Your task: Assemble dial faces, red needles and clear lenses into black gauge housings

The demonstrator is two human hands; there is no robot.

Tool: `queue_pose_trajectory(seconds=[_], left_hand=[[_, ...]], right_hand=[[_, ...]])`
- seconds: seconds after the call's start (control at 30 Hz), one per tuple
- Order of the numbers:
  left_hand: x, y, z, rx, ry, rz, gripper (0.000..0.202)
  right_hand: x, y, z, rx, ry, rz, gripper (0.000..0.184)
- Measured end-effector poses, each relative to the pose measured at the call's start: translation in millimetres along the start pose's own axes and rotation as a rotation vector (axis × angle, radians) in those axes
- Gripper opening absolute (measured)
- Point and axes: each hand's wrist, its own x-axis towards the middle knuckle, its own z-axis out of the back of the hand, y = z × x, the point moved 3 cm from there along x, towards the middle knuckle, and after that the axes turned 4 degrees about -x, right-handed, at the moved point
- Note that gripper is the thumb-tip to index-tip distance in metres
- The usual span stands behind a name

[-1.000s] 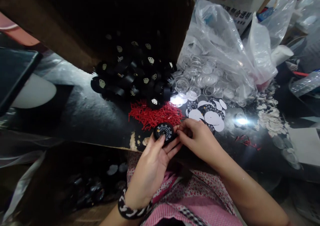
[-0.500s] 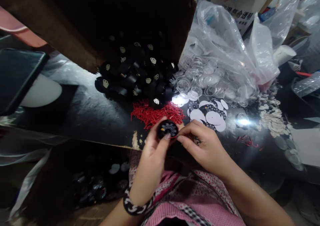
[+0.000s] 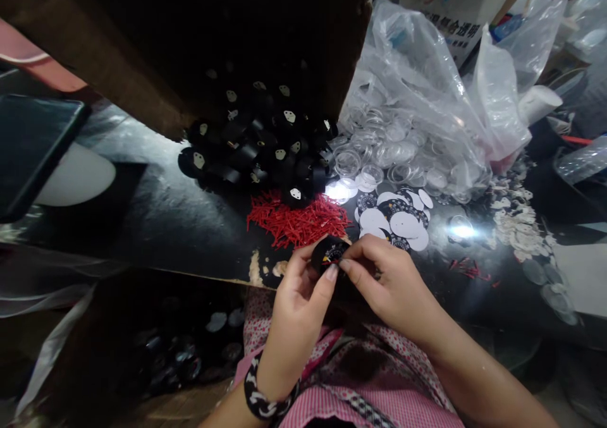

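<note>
Just past the table's front edge, my left hand (image 3: 306, 295) is closed around a small round black gauge (image 3: 328, 251). Its dial face carries white markings, a bit of yellow and a red sliver near the lower edge. My left thumb lies against the rim of the dial. My right hand (image 3: 386, 270) pinches thumb and forefinger together at the gauge's right edge, touching it; whatever sits between those fingertips is hidden. Right behind the gauge lies a heap of thin red pointers (image 3: 298, 219). Dial discs (image 3: 405, 222), some white side up, others black with markings, lie beyond my right hand.
Black round housings (image 3: 256, 156) spill from a large cardboard box (image 3: 156, 93). Clear round covers (image 3: 398, 150) pour from a plastic bag (image 3: 422, 55). Small pale parts (image 3: 515, 219) and a few red pointers (image 3: 469, 269) lie on the right. A dark screen (image 3: 38, 143) stands far left.
Both hands have shifted slightly; the gauge has moved a little right and tilted, so its face shows at a flatter angle. My right fingertips are now closer against its edge.
</note>
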Motion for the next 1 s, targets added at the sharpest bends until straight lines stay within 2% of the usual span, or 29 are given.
queue_pose_trajectory(seconds=[0.2,0.3,0.4,0.5,0.53,0.6,0.7,0.77,0.83,0.9,1.0], left_hand=[[-1,-3,3.6,0.163,-0.037,-0.113,0.02],[-1,-4,5.8,0.182,-0.031,-0.115,0.02],[2,1,7.1,0.058,0.034,0.012,0.022],[4,5,8.7,-0.096,0.101,0.148,0.036],[4,6,9.5,-0.11,0.111,0.163,0.04],[4,7,10.5,-0.073,0.115,0.168,0.043],[2,9,9.0,-0.045,0.042,0.21,0.04],[1,10,6.0,-0.114,-0.02,0.285,0.038],[2,11,3.0,-0.16,-0.037,0.347,0.037],[4,11,3.5,-0.076,-0.03,0.317,0.037],[7,15,7.1,0.065,0.004,0.255,0.042]], right_hand=[[-5,5,-4,-0.009,0.014,-0.02,0.016],[-7,4,-6,-0.008,0.024,-0.046,0.02],[-5,4,-4,-0.079,0.009,-0.013,0.023],[-1,5,-1,-0.226,-0.044,0.141,0.003],[1,5,0,-0.288,-0.052,0.195,0.008],[6,4,-2,-0.426,-0.054,0.274,0.012],[10,4,-6,-0.536,-0.062,0.325,0.012],[12,6,-7,-0.5,-0.064,0.276,0.009],[13,5,-5,-0.422,-0.051,0.155,0.006],[12,3,0,-0.328,0.003,0.044,0.004],[16,-11,15,-0.172,0.132,0.022,0.006]])
